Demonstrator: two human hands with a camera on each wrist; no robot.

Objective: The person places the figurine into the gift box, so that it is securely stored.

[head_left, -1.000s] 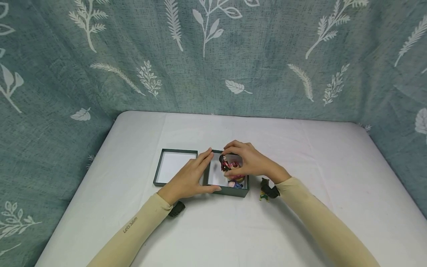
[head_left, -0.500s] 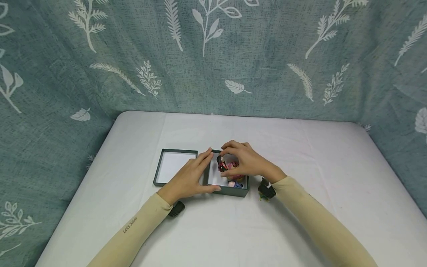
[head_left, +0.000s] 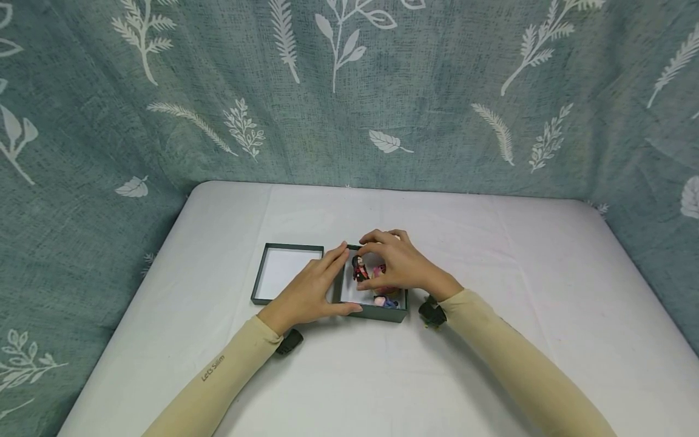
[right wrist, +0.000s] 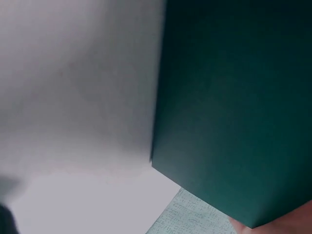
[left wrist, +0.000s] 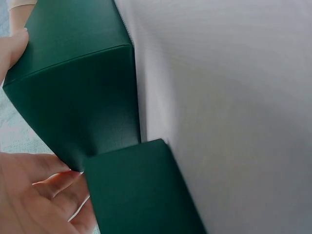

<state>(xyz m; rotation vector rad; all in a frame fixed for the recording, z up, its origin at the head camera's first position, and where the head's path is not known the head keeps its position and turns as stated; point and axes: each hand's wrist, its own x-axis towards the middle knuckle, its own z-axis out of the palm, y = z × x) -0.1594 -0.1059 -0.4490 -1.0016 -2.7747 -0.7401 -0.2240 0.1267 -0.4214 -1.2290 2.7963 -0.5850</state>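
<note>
In the head view, a dark green box (head_left: pixel 377 314) with a white inside stands in the middle of the table. My left hand (head_left: pixel 308 291) holds its left end, thumb at the front wall and fingertips at the back. Over the box, my right hand (head_left: pixel 406 264) holds a dark-haired figurine (head_left: pixel 360 269) in black and red between thumb and fingers. A pink bear figurine (head_left: pixel 378 272), partly covered by that hand, lies in the box. Near the front wall is a small blue figurine (head_left: pixel 389 302). The left wrist view shows the box's outer walls (left wrist: pixel 73 107) and my left fingers (left wrist: pixel 58 187).
A shallow green lid (head_left: pixel 284 267), white inside, lies left of the box. Under the right wrist, beside its black camera (head_left: pixel 432 314), a small green and yellow thing (head_left: pixel 428 327) is mostly hidden. A patterned curtain (head_left: pixel 437 91) hangs behind the white table (head_left: pixel 546 273).
My right hand has shifted slightly left inside the box, carrying the dark-haired figurine with it. The wrist camera now covers more of the green and yellow thing. My left hand stays put.
</note>
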